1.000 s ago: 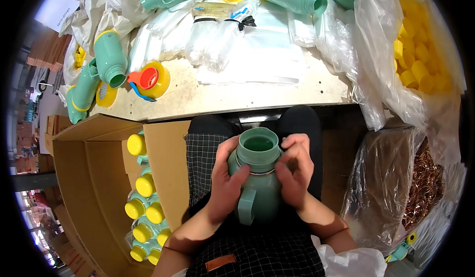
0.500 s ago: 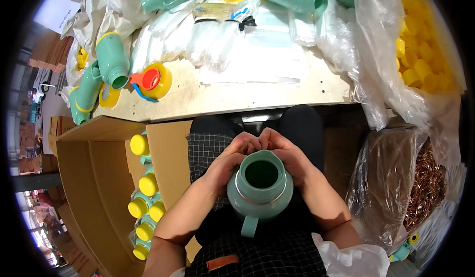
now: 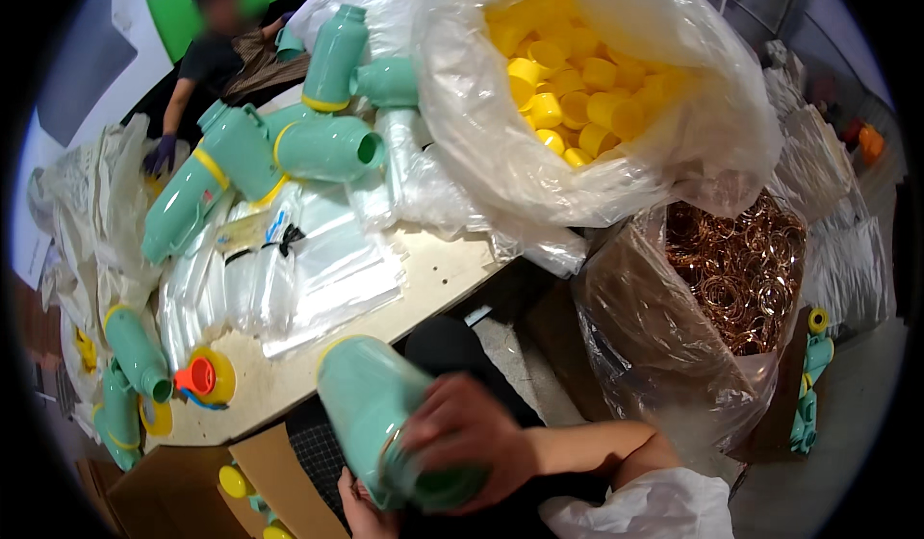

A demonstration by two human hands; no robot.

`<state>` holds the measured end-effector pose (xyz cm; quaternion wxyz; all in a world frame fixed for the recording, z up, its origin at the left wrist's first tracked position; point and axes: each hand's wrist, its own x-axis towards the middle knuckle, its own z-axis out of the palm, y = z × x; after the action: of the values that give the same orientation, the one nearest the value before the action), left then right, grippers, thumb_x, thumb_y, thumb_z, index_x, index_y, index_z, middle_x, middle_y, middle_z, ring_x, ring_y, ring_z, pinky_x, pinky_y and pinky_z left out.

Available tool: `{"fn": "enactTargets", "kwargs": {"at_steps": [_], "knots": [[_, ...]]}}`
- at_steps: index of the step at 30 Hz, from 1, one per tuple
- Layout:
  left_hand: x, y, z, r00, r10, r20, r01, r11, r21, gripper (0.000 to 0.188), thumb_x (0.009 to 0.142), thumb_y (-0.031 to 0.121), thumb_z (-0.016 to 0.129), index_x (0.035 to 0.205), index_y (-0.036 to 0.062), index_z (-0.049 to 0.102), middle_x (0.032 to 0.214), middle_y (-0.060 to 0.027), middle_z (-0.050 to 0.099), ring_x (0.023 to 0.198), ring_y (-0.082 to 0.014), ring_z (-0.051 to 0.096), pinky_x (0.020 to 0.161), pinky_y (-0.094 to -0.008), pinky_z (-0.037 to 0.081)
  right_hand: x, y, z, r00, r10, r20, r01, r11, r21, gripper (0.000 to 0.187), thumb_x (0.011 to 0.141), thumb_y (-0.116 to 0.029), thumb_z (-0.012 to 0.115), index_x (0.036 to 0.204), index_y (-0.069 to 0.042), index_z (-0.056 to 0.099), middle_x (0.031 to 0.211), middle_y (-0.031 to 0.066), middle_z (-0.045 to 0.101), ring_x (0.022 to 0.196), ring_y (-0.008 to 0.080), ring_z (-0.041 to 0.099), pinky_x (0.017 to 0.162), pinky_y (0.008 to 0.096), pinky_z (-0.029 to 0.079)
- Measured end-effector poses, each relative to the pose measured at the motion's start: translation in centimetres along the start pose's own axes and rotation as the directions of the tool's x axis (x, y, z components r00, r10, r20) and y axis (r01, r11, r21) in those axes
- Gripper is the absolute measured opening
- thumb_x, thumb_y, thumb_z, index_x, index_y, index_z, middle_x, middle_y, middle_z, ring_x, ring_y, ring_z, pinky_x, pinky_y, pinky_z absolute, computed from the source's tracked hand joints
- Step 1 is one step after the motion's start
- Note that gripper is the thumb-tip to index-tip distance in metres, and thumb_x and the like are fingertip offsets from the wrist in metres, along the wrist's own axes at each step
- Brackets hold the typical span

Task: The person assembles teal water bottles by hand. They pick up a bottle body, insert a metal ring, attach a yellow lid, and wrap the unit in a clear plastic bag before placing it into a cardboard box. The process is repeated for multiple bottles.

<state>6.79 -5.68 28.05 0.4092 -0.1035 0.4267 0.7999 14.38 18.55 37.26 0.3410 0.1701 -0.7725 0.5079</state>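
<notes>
A green thermos body [image 3: 371, 404] lies tilted over my lap, its yellow-rimmed base pointing away and its open mouth toward me. A thin copper-coloured ring [image 3: 390, 443] circles its neck. My right hand [image 3: 467, 438], smeared by motion, has its fingers curled over the neck and shoulder. Low in the view, my left hand [image 3: 364, 508] touches the underside near the handle; the thermos body hides most of its fingers. Ahead on the worktable [image 3: 448, 269] lie clear plastic bags [image 3: 332, 265] and a yellow tape roll [image 3: 219, 375] with a red piece on it.
More green thermos bodies [image 3: 327, 149] lie across the table. A large bag [image 3: 616, 188] of yellow caps [image 3: 597, 77] stands ahead right, beside a bag of copper-coloured rings [image 3: 731, 269]. A cardboard box [image 3: 173, 491] is at lower left. Another person [image 3: 217, 63] is at far left.
My view has swung right, toward the caps and rings. The thermos body has tipped from upright to lying, and my right hand has moved onto its neck. My left hand is now lower.
</notes>
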Motion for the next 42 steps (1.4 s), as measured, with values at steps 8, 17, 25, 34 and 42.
{"fn": "enactTargets", "kwargs": {"at_steps": [8,17,25,34,42], "knots": [[2.7,1.6,0.9,0.97,0.13,-0.205,-0.062,0.95,0.306,0.069,0.076,-0.005,0.058,0.143,0.0047,0.043,0.126,-0.0096,0.059,0.111,-0.025,0.061,0.089,-0.035,0.053,6.4,17.1,-22.0,0.661,0.053,-0.749,-0.571,0.682,-0.456,0.088,0.075,-0.027,0.082,0.148,-0.008,0.037,0.147,0.0219,0.036,0.133,0.0372,0.042,0.11,0.0465,0.035],[3.9,-0.4,-2.3,0.996,0.034,-0.081,-0.034,0.999,-0.002,0.057,0.09,-0.005,0.042,0.145,0.0091,0.038,0.112,-0.0093,0.063,0.068,-0.0134,0.06,0.059,-0.0276,0.055,3.1,26.7,-31.6,0.42,0.104,-0.902,-0.792,0.527,-0.308,0.064,0.079,-0.027,0.074,0.131,0.001,0.049,0.13,0.0257,0.054,0.124,0.0407,0.05,0.107,0.0424,0.039],[6.6,3.9,2.2,0.945,0.128,-0.3,-0.187,0.966,-0.178,0.046,0.088,-0.008,0.042,0.13,0.0099,0.047,0.088,-0.0013,0.056,0.056,-0.0049,0.044,0.049,-0.0195,0.046,-1.7,12.3,-10.6,0.723,0.289,-0.627,-0.429,0.9,-0.081,0.053,0.088,-0.021,0.062,0.134,0.001,0.046,0.128,0.0139,0.052,0.119,0.023,0.051,0.103,0.0374,0.042],[2.0,6.4,0.0,0.924,0.299,-0.239,-0.247,0.942,0.227,0.055,0.079,-0.013,0.042,0.13,0.0094,0.044,0.091,0.0002,0.052,0.053,-0.006,0.042,0.048,-0.0211,0.042,-6.4,4.6,2.1,0.745,0.641,0.186,-0.653,0.758,0.002,0.079,0.069,-0.015,0.088,0.138,-0.005,0.05,0.138,0.0133,0.055,0.125,0.0309,0.053,0.103,0.0403,0.044],[-0.8,5.5,3.6,0.85,0.29,0.44,-0.419,-0.137,0.898,0.065,0.076,0.004,0.076,0.135,0.0055,0.048,0.135,-0.0175,0.052,0.116,-0.036,0.057,0.092,-0.0408,0.048,-2.8,9.2,-2.7,0.714,0.671,0.202,-0.693,0.634,0.343,0.084,0.095,-0.053,0.057,0.154,-0.002,0.027,0.153,0.0147,0.038,0.14,0.0267,0.037,0.113,0.0384,0.029]]}}
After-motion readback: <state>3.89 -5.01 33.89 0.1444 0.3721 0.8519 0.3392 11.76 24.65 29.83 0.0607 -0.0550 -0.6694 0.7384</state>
